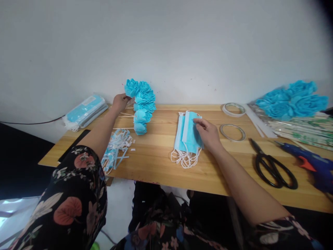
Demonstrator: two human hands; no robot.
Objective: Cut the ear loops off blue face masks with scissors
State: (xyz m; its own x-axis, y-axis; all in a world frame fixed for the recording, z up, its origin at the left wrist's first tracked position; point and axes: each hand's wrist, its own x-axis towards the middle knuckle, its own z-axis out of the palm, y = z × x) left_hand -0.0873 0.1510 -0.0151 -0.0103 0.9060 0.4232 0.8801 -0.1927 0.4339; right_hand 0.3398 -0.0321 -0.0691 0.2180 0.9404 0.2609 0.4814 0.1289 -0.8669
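Note:
My left hand (120, 102) reaches to the far left of the wooden table (156, 159) and grips the stick of a blue mask flower (131, 87), the top one of a row of blue flowers on sticks (143, 107). My right hand (208, 133) rests on a stack of blue face masks (186, 133) at the table's middle, fingers pinching the top mask. White ear loops (184, 159) spill from the near end of the stack.
Cut mask strips and loops (116, 147) lie near my left elbow. A packet of masks (84, 111) sits at the far left. Two tape rolls (232, 132), black scissors (273, 166), a blue glue gun (312, 165) and more blue flowers (291, 100) on wrapped sticks lie at the right.

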